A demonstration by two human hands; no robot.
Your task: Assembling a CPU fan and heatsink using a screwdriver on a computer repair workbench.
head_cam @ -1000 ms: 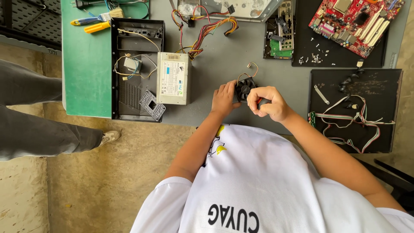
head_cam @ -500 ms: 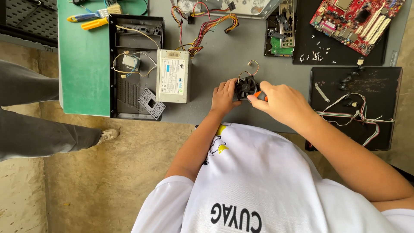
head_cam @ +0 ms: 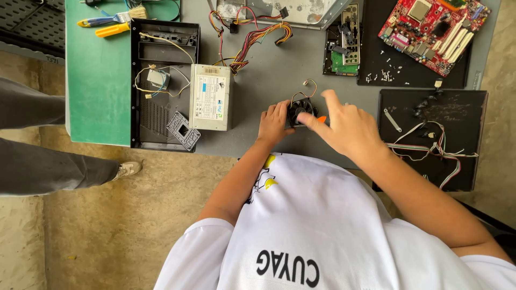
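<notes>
the left hand (head_cam: 274,122) grips the side of a small black cooling fan (head_cam: 300,110) on the grey table (head_cam: 263,70), the right hand (head_cam: 344,126) touches its other side with loosely spread fingers, the grey power supply box (head_cam: 211,97) lying left of the grip.

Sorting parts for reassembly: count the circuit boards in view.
2. A red board lies at the top right; a green board lies just left of it. Others may be hidden inside the case.
</notes>
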